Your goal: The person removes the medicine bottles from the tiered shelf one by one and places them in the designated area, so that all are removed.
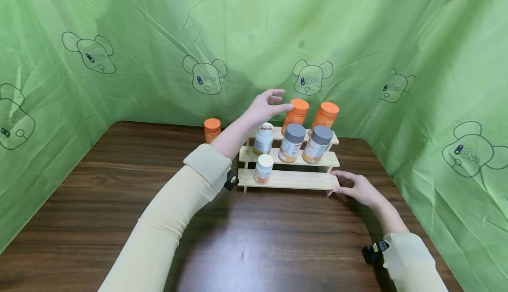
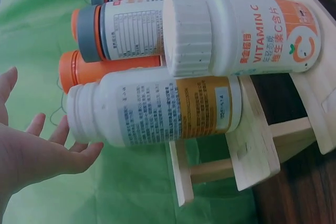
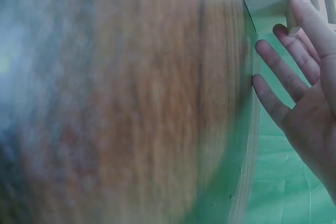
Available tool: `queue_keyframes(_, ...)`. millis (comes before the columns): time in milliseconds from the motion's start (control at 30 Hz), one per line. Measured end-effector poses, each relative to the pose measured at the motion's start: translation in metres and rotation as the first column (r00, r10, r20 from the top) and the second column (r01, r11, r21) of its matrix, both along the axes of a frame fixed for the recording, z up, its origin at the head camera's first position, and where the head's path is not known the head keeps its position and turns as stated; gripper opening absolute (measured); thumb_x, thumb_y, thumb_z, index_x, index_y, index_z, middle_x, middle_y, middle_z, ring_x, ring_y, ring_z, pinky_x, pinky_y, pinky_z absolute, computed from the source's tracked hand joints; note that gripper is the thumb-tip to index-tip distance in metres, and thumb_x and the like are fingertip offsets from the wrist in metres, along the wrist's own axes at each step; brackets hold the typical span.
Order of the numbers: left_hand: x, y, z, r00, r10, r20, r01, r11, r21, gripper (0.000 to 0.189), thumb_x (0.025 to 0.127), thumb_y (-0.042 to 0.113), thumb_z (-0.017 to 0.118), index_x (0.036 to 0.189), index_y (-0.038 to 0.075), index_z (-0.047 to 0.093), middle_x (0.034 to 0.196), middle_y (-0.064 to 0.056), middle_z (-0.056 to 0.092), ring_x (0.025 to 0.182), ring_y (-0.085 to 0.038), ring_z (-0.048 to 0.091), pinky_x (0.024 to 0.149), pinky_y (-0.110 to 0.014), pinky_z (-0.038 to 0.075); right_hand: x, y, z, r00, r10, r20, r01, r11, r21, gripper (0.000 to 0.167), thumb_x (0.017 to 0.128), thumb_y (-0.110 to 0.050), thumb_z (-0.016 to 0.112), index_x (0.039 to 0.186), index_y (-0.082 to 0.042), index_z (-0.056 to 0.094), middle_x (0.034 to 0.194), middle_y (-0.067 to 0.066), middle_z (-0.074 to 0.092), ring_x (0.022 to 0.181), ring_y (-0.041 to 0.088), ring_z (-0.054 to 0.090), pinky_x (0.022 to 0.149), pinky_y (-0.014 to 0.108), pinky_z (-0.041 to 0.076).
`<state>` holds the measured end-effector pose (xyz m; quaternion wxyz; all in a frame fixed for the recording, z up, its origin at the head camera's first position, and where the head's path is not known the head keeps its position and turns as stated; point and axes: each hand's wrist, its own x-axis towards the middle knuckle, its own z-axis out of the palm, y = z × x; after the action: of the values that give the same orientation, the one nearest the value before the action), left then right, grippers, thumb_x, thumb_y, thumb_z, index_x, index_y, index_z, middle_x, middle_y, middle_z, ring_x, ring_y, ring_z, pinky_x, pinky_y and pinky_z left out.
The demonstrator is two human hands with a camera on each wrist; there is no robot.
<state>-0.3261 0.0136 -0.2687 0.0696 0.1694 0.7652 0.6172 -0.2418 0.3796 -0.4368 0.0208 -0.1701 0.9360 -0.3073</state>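
My left hand reaches over the left end of a three-step wooden rack, fingers spread and holding nothing. Its thumb overlaps the orange cap of a bottle on the top step. In the left wrist view, its fingers are beside the top of a white bottle with a brown label band. My right hand pinches the right end of the bottom step between thumb and index finger; its other fingers extend loosely in the right wrist view. A small white vitamin C bottle stands at that step's left.
Two grey-capped jars, left and right, stand on the middle step. Another orange bottle is on the top step. Left of the rack, an orange-capped bottle is partly behind my forearm. Green cloth surrounds the dark wooden table.
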Motion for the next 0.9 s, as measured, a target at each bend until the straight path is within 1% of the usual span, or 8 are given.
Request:
queue_keyframes(100,-0.005,0.007,-0.002,1.000,-0.007,0.023,0.006,1.000,0.018,0.067,0.081,0.037,0.074,0.140,0.025,0.043,0.141,-0.004,0.045,0.127,-0.020,0.043,0.103,-0.040,0.039,0.000,0.000,0.000,1.000,0.002,-0.004,-0.002,1.000,0.000,0.053,0.083,-0.035,0.072,0.132,-0.022,0.055,0.122,0.006,0.063,0.110,0.022,0.058,0.090,0.042,0.047)
queue_keyframes(233,-0.010,0.015,-0.003,0.999,-0.015,0.031,0.014,1.000,0.012,0.066,0.081,0.036,0.074,0.139,0.025,0.044,0.141,-0.005,0.045,0.127,-0.021,0.043,0.104,-0.040,0.039,0.000,0.000,0.000,1.000,0.008,-0.001,-0.008,1.000,-0.012,0.054,0.082,-0.034,0.073,0.132,-0.021,0.055,0.120,0.006,0.064,0.108,0.019,0.059,0.089,0.040,0.048)
queue_keyframes(367,-0.014,0.021,-0.004,0.999,-0.042,0.014,0.042,0.999,0.004,0.065,0.082,0.035,0.073,0.139,0.023,0.044,0.140,-0.005,0.046,0.127,-0.020,0.044,0.104,-0.039,0.039,-0.001,0.000,-0.001,1.000,0.003,0.003,-0.003,1.000,-0.026,0.054,0.081,-0.033,0.074,0.131,-0.021,0.056,0.117,0.006,0.065,0.104,0.015,0.060,0.087,0.038,0.049)
queue_keyframes(467,-0.017,0.023,-0.004,0.998,-0.055,0.004,0.055,0.998,-0.002,0.065,0.082,0.035,0.073,0.139,0.023,0.044,0.138,-0.004,0.047,0.126,-0.020,0.044,0.104,-0.038,0.039,-0.002,0.000,-0.002,1.000,0.001,0.004,0.000,1.000,-0.027,0.054,0.082,-0.032,0.074,0.131,-0.019,0.056,0.116,0.008,0.066,0.104,0.016,0.060,0.087,0.038,0.049)
queue_keyframes(567,-0.021,0.026,-0.005,0.998,-0.055,0.007,0.055,0.998,-0.012,0.064,0.082,0.035,0.074,0.138,0.023,0.045,0.136,-0.004,0.048,0.125,-0.019,0.045,0.103,-0.037,0.040,-0.001,-0.002,-0.001,1.000,0.003,0.001,-0.003,1.000,-0.021,0.054,0.082,-0.030,0.073,0.131,-0.017,0.056,0.117,0.010,0.065,0.105,0.020,0.060,0.088,0.041,0.048)
queue_keyframes(667,-0.024,0.028,-0.005,0.998,-0.060,0.004,0.060,0.998,-0.029,0.063,0.083,0.033,0.073,0.138,0.022,0.046,0.136,-0.002,0.048,0.125,-0.018,0.045,0.102,-0.036,0.040,0.004,-0.008,0.006,1.000,0.008,0.001,-0.008,1.000,-0.024,0.053,0.083,-0.026,0.073,0.132,-0.012,0.055,0.119,0.014,0.064,0.108,0.027,0.059,0.090,0.047,0.047)
queue_keyframes(800,-0.028,0.031,-0.006,0.996,-0.080,-0.030,0.078,0.995,-0.058,0.060,0.084,0.029,0.072,0.138,0.018,0.046,0.139,0.000,0.047,0.127,-0.016,0.042,0.103,-0.034,0.039,0.012,-0.018,0.020,1.000,0.016,0.008,-0.015,0.999,-0.035,0.053,0.084,-0.019,0.072,0.131,-0.004,0.054,0.120,0.019,0.062,0.109,0.034,0.057,0.090,0.053,0.045)
queue_keyframes(900,-0.030,0.033,-0.008,0.993,-0.097,-0.060,0.093,0.993,-0.078,0.058,0.085,0.027,0.071,0.137,0.017,0.047,0.140,0.002,0.046,0.127,-0.015,0.042,0.104,-0.033,0.038,0.014,-0.019,0.023,1.000,0.016,0.008,-0.015,0.999,-0.036,0.053,0.084,-0.019,0.072,0.131,-0.004,0.054,0.120,0.019,0.062,0.109,0.035,0.057,0.089,0.053,0.045)
